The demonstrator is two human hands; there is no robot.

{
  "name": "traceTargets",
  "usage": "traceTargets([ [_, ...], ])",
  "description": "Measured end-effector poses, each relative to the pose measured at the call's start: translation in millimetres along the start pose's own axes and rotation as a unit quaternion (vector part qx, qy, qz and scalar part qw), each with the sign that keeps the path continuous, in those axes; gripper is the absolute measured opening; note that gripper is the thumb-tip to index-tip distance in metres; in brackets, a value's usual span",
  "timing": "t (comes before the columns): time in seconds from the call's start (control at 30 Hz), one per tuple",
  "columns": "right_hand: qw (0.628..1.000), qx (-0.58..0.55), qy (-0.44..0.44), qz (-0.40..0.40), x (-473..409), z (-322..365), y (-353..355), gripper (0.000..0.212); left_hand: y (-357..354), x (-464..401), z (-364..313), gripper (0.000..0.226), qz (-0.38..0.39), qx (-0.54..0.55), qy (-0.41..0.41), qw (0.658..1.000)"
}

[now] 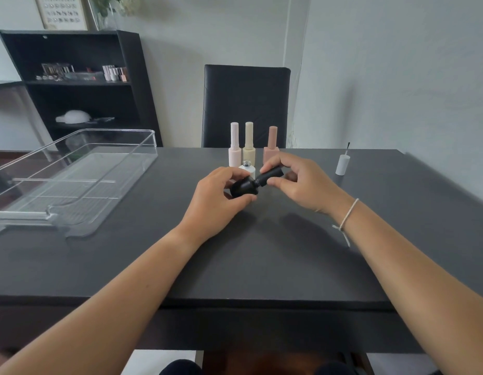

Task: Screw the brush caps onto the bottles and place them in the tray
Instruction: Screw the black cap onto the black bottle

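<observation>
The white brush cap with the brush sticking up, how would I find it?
Look at the dark table, far right side, right of the right hand. The white cap stands there alone, upside down, its thin black-tipped brush pointing up.

No legible text, not even on the framed wall chart (61, 12).

Bare forearms; white string bracelet (348, 214), right wrist.
</observation>
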State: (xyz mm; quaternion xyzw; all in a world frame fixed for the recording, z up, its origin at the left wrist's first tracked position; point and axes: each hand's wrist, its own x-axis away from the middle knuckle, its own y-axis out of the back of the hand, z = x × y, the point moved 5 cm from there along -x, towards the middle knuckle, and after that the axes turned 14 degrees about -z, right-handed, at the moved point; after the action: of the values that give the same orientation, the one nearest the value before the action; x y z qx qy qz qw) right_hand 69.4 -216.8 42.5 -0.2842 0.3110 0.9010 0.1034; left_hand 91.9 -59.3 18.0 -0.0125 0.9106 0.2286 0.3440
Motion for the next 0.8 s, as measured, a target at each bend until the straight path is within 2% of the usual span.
traceTargets([
  [0.13,1.000,0.014,-0.012,0.010,-1.1,-4.7,-2.6,0.011,-0.7,1.4,-1.1,0.033,0.005,-0.007,-0.014,1.000],
  [0.4,1.000,0.015,-0.027,0.003,-2.0,-8.9,-4.5,0.014,-1.2,0.9,-0.1,0.033,0.009,-0.003,-0.006,1.000],
  [0.53,0.998,-0.041,-0.043,-0.006,-2.2,-5.6,-4.1,0.006,0.0,0.2,0.4,0.032,0.002,0.014,0.009,1.000],
  [0.63,0.997,-0.069,-0.040,-0.004,-2.3,-2.9,-3.1,0.008,1.1,-0.1,0.2,0.032,-0.005,0.022,0.016,1.000],
  [0.8,0.999,-0.039,-0.037,-0.004,-2.4,-6.7,-2.9,0.006,0.5,0.8,0.1,0.033,0.002,0.008,0.011,1.000],
])
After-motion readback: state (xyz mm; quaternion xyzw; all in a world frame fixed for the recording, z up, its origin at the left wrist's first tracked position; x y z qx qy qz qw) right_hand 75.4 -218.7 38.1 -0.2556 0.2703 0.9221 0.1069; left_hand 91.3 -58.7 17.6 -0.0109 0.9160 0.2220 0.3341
